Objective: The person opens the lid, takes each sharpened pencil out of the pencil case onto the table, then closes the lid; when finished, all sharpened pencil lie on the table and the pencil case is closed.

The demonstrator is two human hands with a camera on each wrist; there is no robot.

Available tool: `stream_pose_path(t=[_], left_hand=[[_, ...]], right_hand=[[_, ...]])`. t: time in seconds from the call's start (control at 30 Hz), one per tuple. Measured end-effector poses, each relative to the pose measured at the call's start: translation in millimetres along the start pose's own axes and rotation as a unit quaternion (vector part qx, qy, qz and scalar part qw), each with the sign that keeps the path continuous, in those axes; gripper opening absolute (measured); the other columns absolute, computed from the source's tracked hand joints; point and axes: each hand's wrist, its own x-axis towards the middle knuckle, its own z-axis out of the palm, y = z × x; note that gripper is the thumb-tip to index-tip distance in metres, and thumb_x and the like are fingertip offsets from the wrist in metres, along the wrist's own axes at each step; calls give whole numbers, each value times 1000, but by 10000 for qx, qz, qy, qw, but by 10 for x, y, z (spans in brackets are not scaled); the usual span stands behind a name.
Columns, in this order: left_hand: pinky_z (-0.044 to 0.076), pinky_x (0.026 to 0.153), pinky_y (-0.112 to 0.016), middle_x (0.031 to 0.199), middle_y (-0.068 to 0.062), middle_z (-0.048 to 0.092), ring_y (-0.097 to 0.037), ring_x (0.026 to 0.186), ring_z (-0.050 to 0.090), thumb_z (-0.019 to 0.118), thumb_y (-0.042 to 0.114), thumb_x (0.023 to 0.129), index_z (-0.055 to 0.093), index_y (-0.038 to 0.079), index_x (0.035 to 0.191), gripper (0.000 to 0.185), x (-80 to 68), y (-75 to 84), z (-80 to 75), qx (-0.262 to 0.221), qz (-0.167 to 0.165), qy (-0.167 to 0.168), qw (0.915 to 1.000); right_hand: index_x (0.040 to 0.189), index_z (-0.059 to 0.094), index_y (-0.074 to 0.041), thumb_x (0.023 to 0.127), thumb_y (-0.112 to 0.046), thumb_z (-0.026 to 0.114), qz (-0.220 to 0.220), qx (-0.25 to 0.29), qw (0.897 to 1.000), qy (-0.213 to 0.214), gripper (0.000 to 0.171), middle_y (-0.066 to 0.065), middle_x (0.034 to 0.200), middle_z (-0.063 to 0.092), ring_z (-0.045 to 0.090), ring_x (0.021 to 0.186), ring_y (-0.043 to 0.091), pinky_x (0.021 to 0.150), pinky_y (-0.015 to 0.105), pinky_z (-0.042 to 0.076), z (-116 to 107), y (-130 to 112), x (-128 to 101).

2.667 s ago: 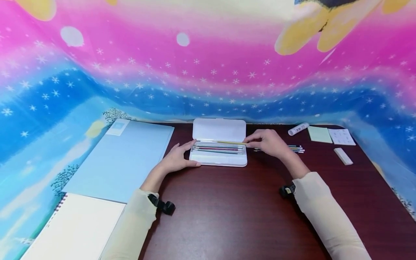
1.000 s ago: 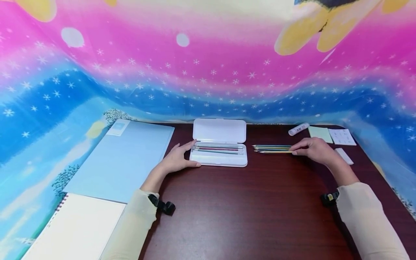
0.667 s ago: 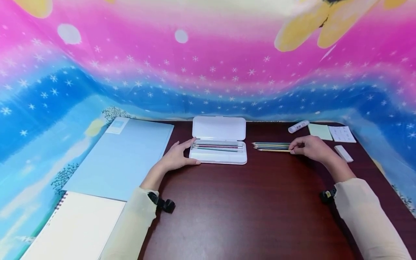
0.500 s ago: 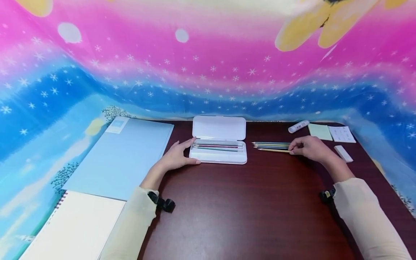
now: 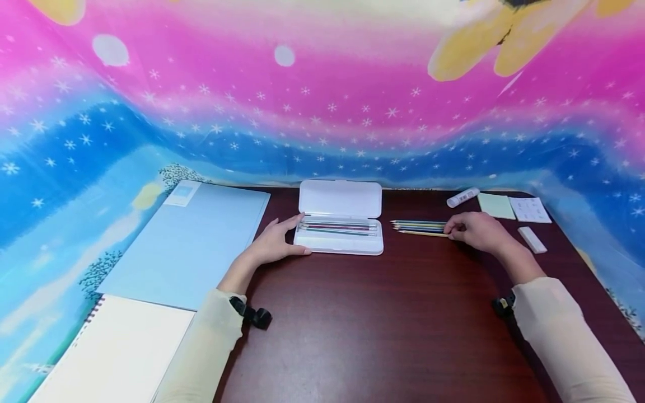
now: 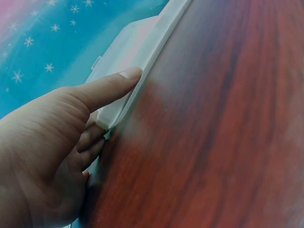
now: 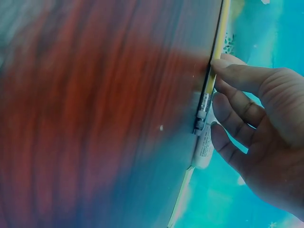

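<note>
Beside the pencil row (image 5: 419,226), right hand (image 5: 478,232) slightly nearer the case (image 5: 339,244).

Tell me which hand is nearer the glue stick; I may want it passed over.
Right. The right hand rests at the ends of the pencils, just in front of the glue stick. The left hand holds the pencil case, far to the glue stick's left.
</note>
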Motion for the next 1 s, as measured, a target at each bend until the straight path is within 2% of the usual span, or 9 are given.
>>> stream_pose_path(t=[0.1, 0.17, 0.37, 0.6, 0.8, 1.0], left_hand=[[9, 130, -54, 165, -8, 33, -34, 157, 22, 80, 51, 83, 24, 24, 163, 101, 0, 10, 10, -18, -4, -26, 10000], [9, 130, -55, 166, -8, 33, -36, 157, 20, 80, 51, 83, 24, 25, 163, 101, -4, 18, 14, -40, -5, -34, 10000], [10, 130, -55, 166, -8, 33, -35, 157, 20, 80, 52, 82, 25, 24, 163, 101, -17, 18, -3, -67, -21, -13, 10000], [8, 131, -52, 165, -9, 33, -30, 155, 28, 79, 52, 83, 24, 23, 163, 101, -12, 11, -2, -22, 59, -8, 10000], [8, 130, -54, 165, -9, 33, -32, 155, 26, 79, 52, 83, 24, 24, 163, 102, -6, 5, 7, 1, 48, -2, 10000], [7, 131, -51, 165, -8, 34, -29, 154, 30, 80, 51, 83, 24, 22, 163, 102, -2, -4, 0, 30, 86, 30, 10000]], right_hand=[[101, 77, -15, 97, -10, 66, -16, -32, 10000, 88, 13, 4, 97, 76, 61, 80, 18, 78, 45, 54, 11, -2, -4], [103, 77, -14, 97, -12, 67, -35, 52, 9998, 175, 13, 5, 98, 76, 62, 81, 18, 77, 43, 54, 10, -3, -15], [111, 77, -14, 99, -23, 67, -103, 659, 9970, 382, 18, 6, 103, 77, 63, 87, 20, 79, 36, 52, -5, -145, -20], [114, 76, -20, 99, -33, 67, -366, 1015, 9933, 408, 22, 3, 106, 75, 64, 95, 21, 85, 38, 50, 92, -480, 149], [110, 77, -22, 96, -26, 70, -660, 1224, 9898, 314, 16, 0, 103, 76, 64, 94, 20, 86, 37, 51, 242, -881, 357], [114, 78, -17, 97, -20, 69, -1095, 1124, 9876, 26, 19, 0, 108, 77, 67, 99, 19, 88, 41, 54, 354, -1288, 543]])
